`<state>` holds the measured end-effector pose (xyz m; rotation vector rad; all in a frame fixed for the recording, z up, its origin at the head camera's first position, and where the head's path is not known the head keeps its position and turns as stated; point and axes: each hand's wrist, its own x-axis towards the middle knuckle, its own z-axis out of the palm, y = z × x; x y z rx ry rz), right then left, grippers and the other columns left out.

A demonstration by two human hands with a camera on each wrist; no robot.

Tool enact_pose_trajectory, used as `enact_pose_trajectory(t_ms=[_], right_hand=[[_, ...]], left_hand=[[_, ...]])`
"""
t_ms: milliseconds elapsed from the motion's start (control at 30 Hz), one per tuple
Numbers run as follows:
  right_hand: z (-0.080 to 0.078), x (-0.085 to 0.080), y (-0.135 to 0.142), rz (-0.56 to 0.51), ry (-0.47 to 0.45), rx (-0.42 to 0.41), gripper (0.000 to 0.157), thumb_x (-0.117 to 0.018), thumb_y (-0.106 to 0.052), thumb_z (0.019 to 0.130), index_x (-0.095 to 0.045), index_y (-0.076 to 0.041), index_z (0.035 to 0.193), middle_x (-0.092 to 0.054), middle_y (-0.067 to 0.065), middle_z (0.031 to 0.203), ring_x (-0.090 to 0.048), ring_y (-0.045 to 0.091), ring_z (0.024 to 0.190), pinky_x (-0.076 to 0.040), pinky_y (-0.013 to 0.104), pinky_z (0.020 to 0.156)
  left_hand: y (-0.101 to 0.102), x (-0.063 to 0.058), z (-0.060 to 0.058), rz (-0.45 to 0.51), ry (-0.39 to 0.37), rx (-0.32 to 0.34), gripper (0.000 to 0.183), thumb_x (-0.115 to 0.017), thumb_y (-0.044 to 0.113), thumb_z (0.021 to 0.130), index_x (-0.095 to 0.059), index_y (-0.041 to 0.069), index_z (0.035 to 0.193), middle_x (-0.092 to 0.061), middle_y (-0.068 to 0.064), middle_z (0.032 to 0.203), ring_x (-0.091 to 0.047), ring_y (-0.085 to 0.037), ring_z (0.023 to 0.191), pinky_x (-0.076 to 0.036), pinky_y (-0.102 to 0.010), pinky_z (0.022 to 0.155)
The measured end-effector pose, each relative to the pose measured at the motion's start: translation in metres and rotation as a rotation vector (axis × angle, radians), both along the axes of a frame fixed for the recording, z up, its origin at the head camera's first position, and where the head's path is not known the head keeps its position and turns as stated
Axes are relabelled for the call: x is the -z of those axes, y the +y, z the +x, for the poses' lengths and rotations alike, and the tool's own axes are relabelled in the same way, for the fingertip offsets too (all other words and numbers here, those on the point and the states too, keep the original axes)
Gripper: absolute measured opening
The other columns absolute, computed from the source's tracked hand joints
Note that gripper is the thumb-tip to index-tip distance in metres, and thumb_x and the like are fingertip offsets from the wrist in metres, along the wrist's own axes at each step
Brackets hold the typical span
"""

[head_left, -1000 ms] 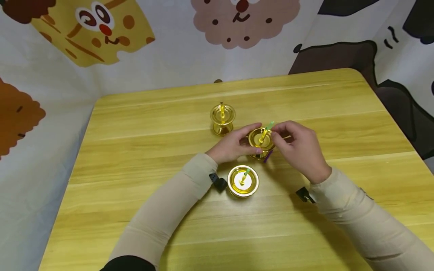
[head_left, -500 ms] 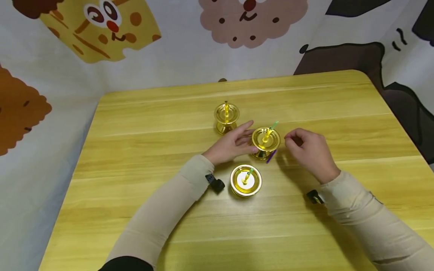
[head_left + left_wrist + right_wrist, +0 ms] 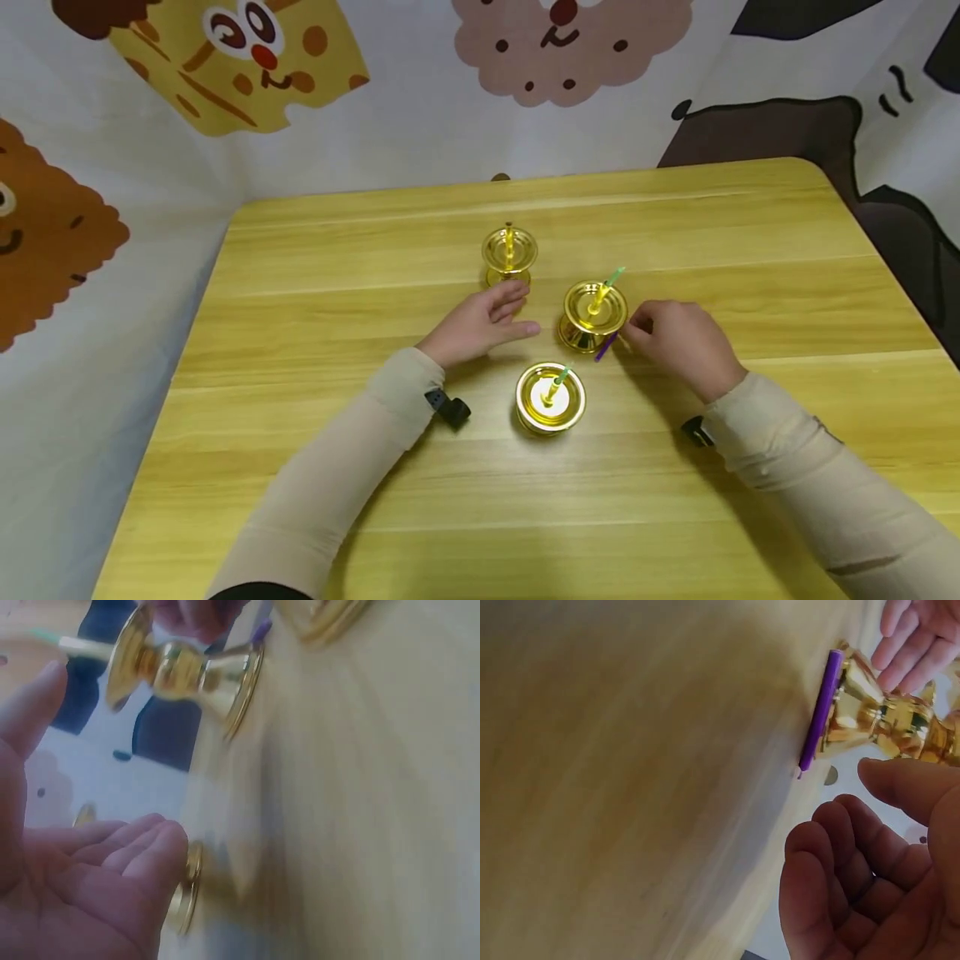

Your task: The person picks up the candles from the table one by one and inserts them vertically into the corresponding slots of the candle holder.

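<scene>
Three gold candle holders stand on the wooden table. The right one bears a thin candle with a green top, leaning a little. Another candle with a green top is in the front holder. At the back, a third holder carries a candle with a dark tip. My left hand, fingers extended, holds nothing between the back and right holders. A thin purple candle lies against the right holder's base. Close beside it, my right hand has loosely bent fingers and an empty gap between thumb and fingers.
The wooden table reaches back to a hanging cloth printed with cartoon shapes. Small black wrist cameras sit on both sleeves, the left one close to the front holder.
My left hand has let go of the right holder and drawn away to the left. The right hand has left the candle's green top and lowered toward the purple candle.
</scene>
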<state>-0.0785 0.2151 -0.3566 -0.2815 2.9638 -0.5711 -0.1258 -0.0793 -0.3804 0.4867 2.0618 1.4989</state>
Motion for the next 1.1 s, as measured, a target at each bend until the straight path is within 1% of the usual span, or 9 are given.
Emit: enact_pose_trajectory(t_ms=[200, 333, 433, 567, 700, 800, 867, 1033, 1100], right_hand=[[-0.002, 0.002, -0.001, 0.043, -0.017, -0.021, 0.026, -0.069, -0.032, 0.094, -0.071, -0.012, 0.077, -0.065, -0.001, 0.068, -0.059, 0.02, 0.063, -0.05, 0.044, 0.057], [-0.003, 0.006, -0.002, 0.068, -0.045, -0.034, 0.03, -0.067, -0.035, 0.095, -0.069, -0.014, 0.074, -0.062, -0.002, 0.066, -0.057, 0.02, 0.061, -0.047, 0.042, 0.053], [-0.003, 0.009, -0.003, 0.09, -0.055, -0.047, 0.034, -0.065, -0.037, 0.096, -0.065, -0.016, 0.069, -0.058, -0.002, 0.062, -0.053, 0.02, 0.058, -0.044, 0.039, 0.049], [-0.003, 0.009, -0.006, 0.106, -0.072, -0.061, 0.036, -0.063, -0.037, 0.097, -0.064, -0.017, 0.067, -0.055, -0.002, 0.059, -0.05, 0.019, 0.056, -0.042, 0.038, 0.048], [-0.003, 0.007, -0.009, 0.118, -0.099, -0.062, 0.038, -0.062, -0.038, 0.097, -0.062, -0.017, 0.065, -0.055, -0.001, 0.058, -0.05, 0.019, 0.055, -0.04, 0.037, 0.046], [-0.004, 0.006, -0.01, 0.133, -0.111, -0.057, 0.042, -0.062, -0.039, 0.096, -0.056, -0.017, 0.062, -0.053, 0.0, 0.057, -0.049, 0.019, 0.054, -0.039, 0.036, 0.045], [-0.005, 0.006, -0.011, 0.138, -0.127, -0.053, 0.041, -0.062, -0.039, 0.095, -0.053, -0.017, 0.061, -0.053, 0.0, 0.057, -0.049, 0.02, 0.054, -0.038, 0.036, 0.045], [-0.011, 0.007, -0.012, 0.133, -0.158, -0.051, 0.037, -0.065, -0.039, 0.091, -0.056, -0.017, 0.062, -0.057, 0.001, 0.06, -0.051, 0.021, 0.056, -0.043, 0.04, 0.047], [-0.013, 0.008, -0.011, 0.137, -0.159, -0.051, 0.038, -0.065, -0.039, 0.09, -0.056, -0.017, 0.061, -0.058, 0.003, 0.06, -0.052, 0.022, 0.055, -0.044, 0.042, 0.047]], left_hand=[[-0.018, -0.002, -0.007, -0.022, -0.006, -0.059, 0.086, -0.075, 0.041, 0.091, -0.032, 0.003, 0.156, -0.043, -0.007, 0.156, -0.045, -0.018, 0.14, -0.04, -0.029, 0.113], [-0.027, -0.002, -0.01, -0.04, -0.005, -0.133, 0.085, -0.075, 0.04, 0.091, -0.032, 0.004, 0.155, -0.044, -0.009, 0.154, -0.048, -0.019, 0.138, -0.043, -0.031, 0.111], [-0.029, -0.002, -0.013, -0.024, -0.007, -0.19, 0.091, -0.076, 0.037, 0.091, -0.024, 0.005, 0.158, -0.037, -0.01, 0.159, -0.044, -0.021, 0.141, -0.041, -0.033, 0.113], [-0.025, -0.003, -0.019, 0.008, -0.01, -0.27, 0.102, -0.079, 0.037, 0.088, -0.014, 0.009, 0.161, -0.024, -0.004, 0.165, -0.034, -0.02, 0.146, -0.035, -0.032, 0.117], [-0.017, -0.004, -0.026, 0.049, 0.006, -0.331, 0.105, -0.081, 0.037, 0.087, -0.011, 0.012, 0.162, -0.019, 0.0, 0.167, -0.029, -0.019, 0.149, -0.034, -0.029, 0.117], [-0.011, -0.005, -0.032, 0.093, 0.023, -0.346, 0.102, -0.08, 0.032, 0.088, -0.012, 0.014, 0.162, -0.019, 0.0, 0.167, -0.029, -0.02, 0.149, -0.034, -0.027, 0.116], [-0.007, -0.005, -0.036, 0.129, 0.024, -0.341, 0.099, -0.079, 0.026, 0.089, -0.013, 0.013, 0.162, -0.019, -0.002, 0.167, -0.03, -0.021, 0.148, -0.035, -0.027, 0.116], [0.001, -0.001, -0.042, 0.169, 0.019, -0.332, 0.1, -0.08, 0.017, 0.088, -0.013, 0.008, 0.161, -0.02, -0.006, 0.166, -0.031, -0.02, 0.148, -0.033, -0.026, 0.116], [0.004, 0.001, -0.043, 0.167, 0.035, -0.328, 0.099, -0.081, 0.015, 0.087, -0.015, 0.007, 0.161, -0.026, -0.007, 0.164, -0.033, -0.019, 0.147, -0.032, -0.025, 0.117]])
